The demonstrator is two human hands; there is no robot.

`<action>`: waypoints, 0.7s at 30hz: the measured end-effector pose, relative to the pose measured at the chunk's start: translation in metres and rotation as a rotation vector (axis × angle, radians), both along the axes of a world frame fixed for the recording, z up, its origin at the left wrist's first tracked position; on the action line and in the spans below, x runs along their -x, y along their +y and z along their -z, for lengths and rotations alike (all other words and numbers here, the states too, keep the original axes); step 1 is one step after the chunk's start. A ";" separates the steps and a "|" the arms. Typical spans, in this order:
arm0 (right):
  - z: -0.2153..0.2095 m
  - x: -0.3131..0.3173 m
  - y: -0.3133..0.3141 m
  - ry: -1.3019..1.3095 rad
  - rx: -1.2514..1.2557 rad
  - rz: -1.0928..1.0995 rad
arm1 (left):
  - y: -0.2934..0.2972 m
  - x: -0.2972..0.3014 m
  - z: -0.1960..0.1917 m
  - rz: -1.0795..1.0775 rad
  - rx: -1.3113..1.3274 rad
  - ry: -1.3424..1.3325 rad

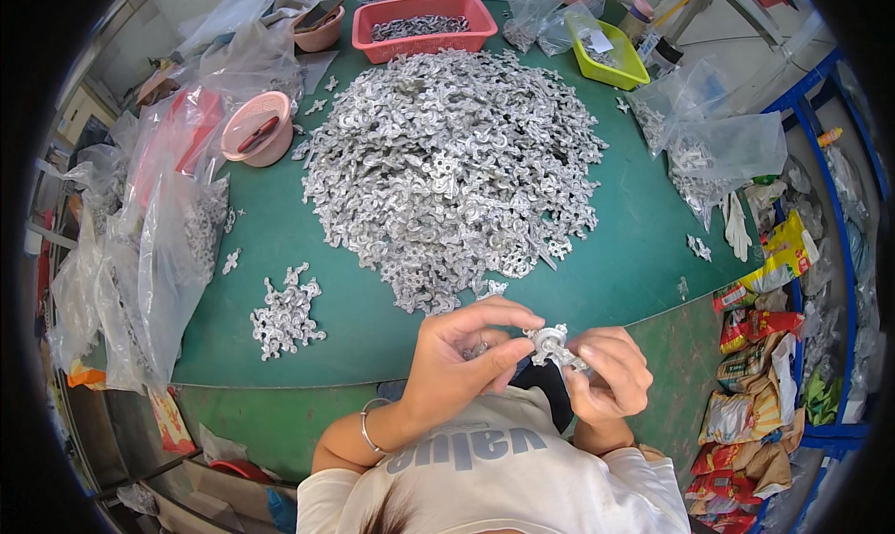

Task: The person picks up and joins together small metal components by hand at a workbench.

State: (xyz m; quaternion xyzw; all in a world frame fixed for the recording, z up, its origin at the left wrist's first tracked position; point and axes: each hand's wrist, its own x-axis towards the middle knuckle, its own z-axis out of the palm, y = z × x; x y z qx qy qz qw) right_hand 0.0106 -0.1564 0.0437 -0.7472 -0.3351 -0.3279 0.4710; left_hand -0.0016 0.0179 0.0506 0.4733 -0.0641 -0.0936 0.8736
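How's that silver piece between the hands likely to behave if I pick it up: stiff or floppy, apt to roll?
The silver piece is probably stiff: it looks metallic and shows no sag between left hand and right hand. Its knobbly outline should discourage rolling, but might snag on similar parts in the heap.

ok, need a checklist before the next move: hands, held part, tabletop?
1. Left hand on the silver piece: ok, thumb and forefinger at its left side.
2. Right hand on it too: ok, fingers at its lower right end.
3. Left palm free: not ok, metal bits show inside the curled fingers.
4. Big pile apart from the small cluster: ok, green tabletop between them.
5. Held piece free of flaws: cannot tell, too small in view.
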 end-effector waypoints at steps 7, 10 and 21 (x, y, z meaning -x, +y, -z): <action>-0.002 0.001 -0.001 0.032 -0.006 -0.007 | 0.000 0.001 -0.001 0.002 -0.003 0.002; -0.001 0.002 0.001 0.041 -0.001 0.002 | 0.001 0.000 -0.001 0.003 -0.003 0.010; 0.000 0.003 0.001 0.042 -0.017 -0.041 | -0.001 0.001 -0.002 0.013 0.019 0.035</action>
